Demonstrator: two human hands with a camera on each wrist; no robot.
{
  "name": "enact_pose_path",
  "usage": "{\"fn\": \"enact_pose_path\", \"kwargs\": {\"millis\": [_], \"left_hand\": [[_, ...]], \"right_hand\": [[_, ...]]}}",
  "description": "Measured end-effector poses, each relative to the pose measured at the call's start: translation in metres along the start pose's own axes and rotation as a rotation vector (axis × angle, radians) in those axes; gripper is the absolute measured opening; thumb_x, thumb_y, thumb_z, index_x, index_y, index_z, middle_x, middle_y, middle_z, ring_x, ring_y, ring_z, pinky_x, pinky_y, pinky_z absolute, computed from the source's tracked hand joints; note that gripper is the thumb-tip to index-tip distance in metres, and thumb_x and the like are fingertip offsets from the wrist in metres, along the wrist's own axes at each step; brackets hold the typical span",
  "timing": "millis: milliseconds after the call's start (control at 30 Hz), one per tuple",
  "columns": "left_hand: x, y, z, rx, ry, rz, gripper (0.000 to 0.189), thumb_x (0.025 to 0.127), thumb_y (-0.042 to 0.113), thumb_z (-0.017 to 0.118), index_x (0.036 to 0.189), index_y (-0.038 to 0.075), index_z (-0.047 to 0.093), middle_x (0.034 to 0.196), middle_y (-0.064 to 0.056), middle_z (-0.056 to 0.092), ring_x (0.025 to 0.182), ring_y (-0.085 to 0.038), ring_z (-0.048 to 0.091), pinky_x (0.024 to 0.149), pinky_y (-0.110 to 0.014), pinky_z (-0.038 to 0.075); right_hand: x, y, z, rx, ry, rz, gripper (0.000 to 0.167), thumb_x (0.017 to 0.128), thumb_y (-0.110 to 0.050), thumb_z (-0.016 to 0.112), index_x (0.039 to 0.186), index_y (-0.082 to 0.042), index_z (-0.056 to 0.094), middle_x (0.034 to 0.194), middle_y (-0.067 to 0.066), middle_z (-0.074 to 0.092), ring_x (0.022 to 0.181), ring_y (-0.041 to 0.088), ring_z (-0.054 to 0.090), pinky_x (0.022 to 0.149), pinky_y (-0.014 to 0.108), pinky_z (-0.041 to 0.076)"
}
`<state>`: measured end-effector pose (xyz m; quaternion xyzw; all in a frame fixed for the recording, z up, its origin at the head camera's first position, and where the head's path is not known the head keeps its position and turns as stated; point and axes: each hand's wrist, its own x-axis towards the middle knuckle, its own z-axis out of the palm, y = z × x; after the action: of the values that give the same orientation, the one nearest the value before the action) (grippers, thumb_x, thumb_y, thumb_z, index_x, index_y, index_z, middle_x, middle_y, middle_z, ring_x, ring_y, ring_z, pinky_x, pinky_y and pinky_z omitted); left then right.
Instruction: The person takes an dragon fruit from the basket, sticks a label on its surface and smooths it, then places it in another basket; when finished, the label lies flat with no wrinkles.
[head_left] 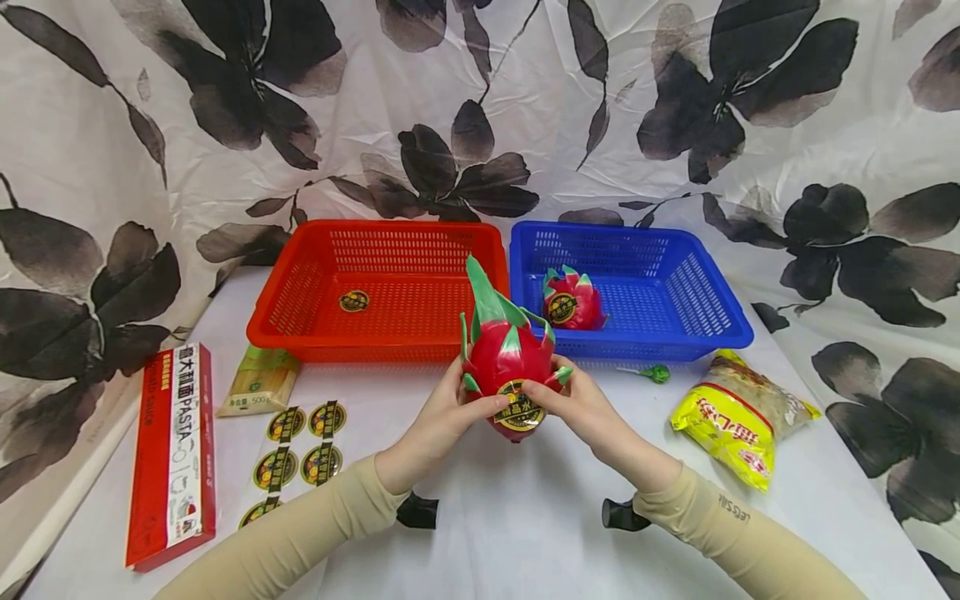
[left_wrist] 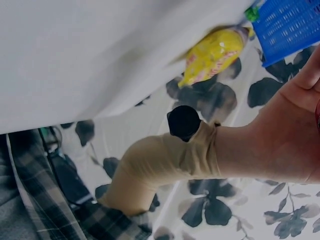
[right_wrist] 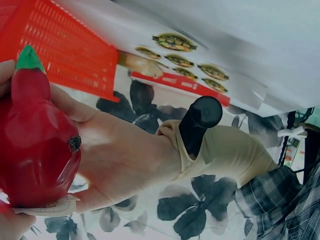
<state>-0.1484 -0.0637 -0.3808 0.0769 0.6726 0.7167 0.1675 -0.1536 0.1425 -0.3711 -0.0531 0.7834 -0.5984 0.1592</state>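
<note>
Both hands hold a red dragon fruit [head_left: 504, 360] with green-tipped scales in front of the baskets. My left hand [head_left: 447, 406] grips its left side, and my right hand [head_left: 583, 406] grips the right. Both thumbs press on a round black-and-gold sticker [head_left: 519, 407] on the fruit's near side. Seen from the right wrist, the sticker's pale edge [right_wrist: 52, 209] stands out from the fruit. A second dragon fruit [head_left: 573, 302] bearing a like sticker lies in the blue basket [head_left: 705, 337], at its left. Fingers behind the held fruit are mostly hidden.
A red basket [head_left: 375, 343] with one round sticker [head_left: 354, 301] on its floor adjoins the blue one. At left lie a pasta box [head_left: 172, 450], a beige packet [head_left: 261, 383] and a sticker sheet [head_left: 296, 450]. A green lollipop [head_left: 658, 374] and yellow snack bag [head_left: 731, 425] lie right.
</note>
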Motion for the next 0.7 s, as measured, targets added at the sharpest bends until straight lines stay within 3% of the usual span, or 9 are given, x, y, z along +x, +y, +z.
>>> {"fn": "enact_pose_path", "kwargs": {"millis": [333,533,700], "left_hand": [[0.0017,-0.0002,0.0008,-0.011,-0.003,0.008,0.077,0.098,0.017,0.064,0.165,0.009,0.027,0.160,-0.019,0.043,0.147,-0.039,0.045,0.117,-0.054,0.050],[0.0017,-0.0015,0.0025,0.051,0.007,0.031,0.081,0.095,0.012,0.072,0.163,0.008,0.027,0.157,-0.021,0.044,0.142,-0.038,0.047,0.106,-0.046,0.058],[0.0014,-0.0028,0.0034,0.073,0.009,0.042,0.085,0.094,0.009,0.075,0.163,0.006,0.026,0.156,-0.022,0.045,0.139,-0.039,0.050,0.105,-0.044,0.059]], "right_hand": [[0.0011,0.0023,0.0001,0.022,-0.036,-0.018,0.088,0.099,-0.048,0.068,0.158,0.009,0.034,0.150,0.030,0.056,0.138,0.044,0.056,0.112,0.048,0.055],[0.0022,0.0011,0.0025,0.036,-0.022,0.021,0.078,0.100,-0.037,0.067,0.158,0.004,0.036,0.153,0.026,0.055,0.143,0.042,0.053,0.120,0.056,0.047],[0.0031,-0.0005,0.0033,0.035,-0.008,0.041,0.072,0.099,-0.031,0.063,0.157,0.003,0.038,0.151,0.025,0.056,0.142,0.041,0.053,0.118,0.057,0.049]]}}
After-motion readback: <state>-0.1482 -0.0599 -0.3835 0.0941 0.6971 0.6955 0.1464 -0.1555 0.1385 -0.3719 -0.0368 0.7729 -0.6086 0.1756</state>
